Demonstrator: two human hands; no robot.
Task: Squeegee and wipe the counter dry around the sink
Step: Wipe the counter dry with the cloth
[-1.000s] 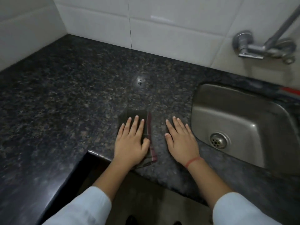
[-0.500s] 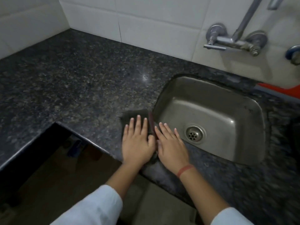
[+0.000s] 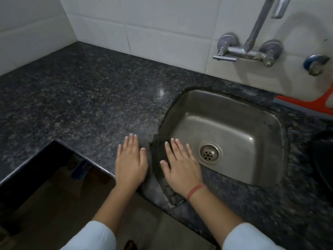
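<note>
A dark folded cloth lies on the speckled black granite counter at the left rim of the steel sink, its far end hanging over the sink edge. My right hand lies flat on the cloth with straight fingers, reaching over the sink rim. My left hand rests flat on the bare counter just left of the cloth, fingers straight. An orange squeegee lies on the counter behind the sink at the right.
A wall tap hangs over the sink's back edge on the white tiled wall. A dark round object sits at the right edge. The counter has a cut-out corner at the front left, with floor below.
The cloth has slid right from the open counter to the sink's left rim. It was under my left hand; now my right hand presses it and the left lies beside it.
</note>
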